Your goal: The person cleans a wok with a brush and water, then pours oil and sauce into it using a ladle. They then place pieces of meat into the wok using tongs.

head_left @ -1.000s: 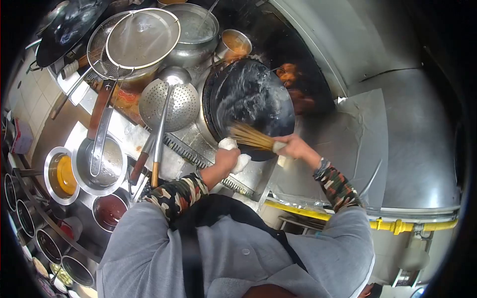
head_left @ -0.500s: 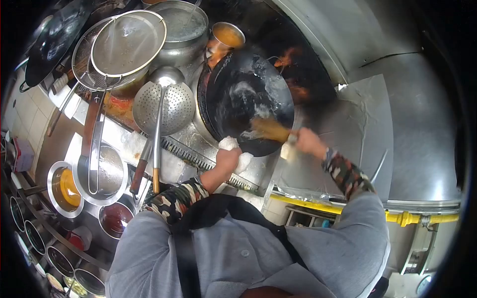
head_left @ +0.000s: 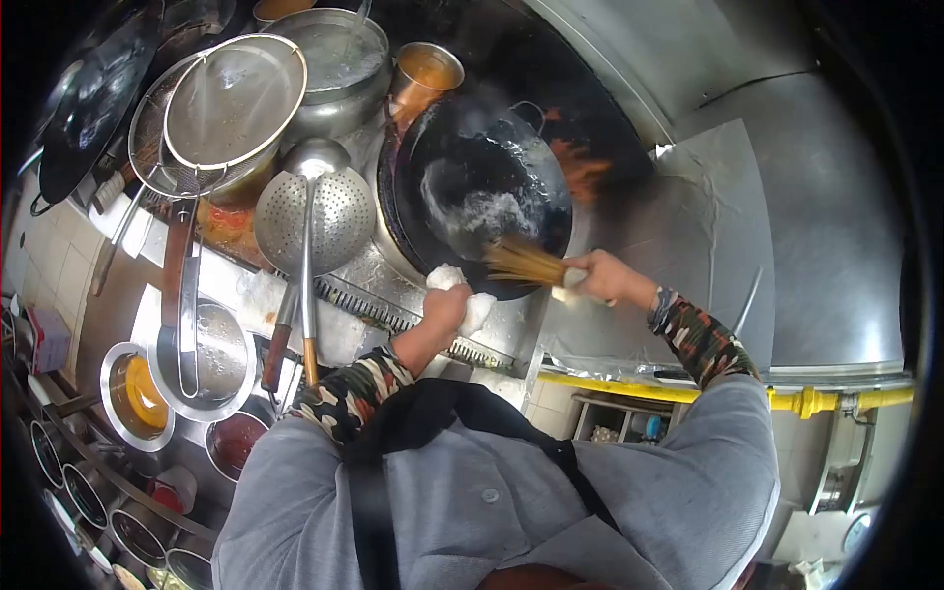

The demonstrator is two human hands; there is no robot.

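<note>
A black wok (head_left: 472,187) with foamy water in it sits tilted on the stove, with orange flames beyond its right side. My left hand (head_left: 444,310) is closed around a white cloth (head_left: 476,313) at the wok's near rim. In my right hand (head_left: 608,276) is a bamboo brush (head_left: 523,263), gripped at its bound end. The brush's bristles reach over the near right part of the wok and are slightly blurred.
Left of the wok lie a perforated skimmer (head_left: 339,221) and a ladle (head_left: 317,155). Behind are a large pot (head_left: 339,113), a round strainer (head_left: 234,103) and a metal cup (head_left: 430,71). Bowls (head_left: 138,395) stand at lower left; a yellow pipe (head_left: 629,389) crosses the right front.
The brush has shifted slightly left in view, its bristles now spread and clearer. The water in the wok has swirled into a different shape. The whole view has shifted slightly.
</note>
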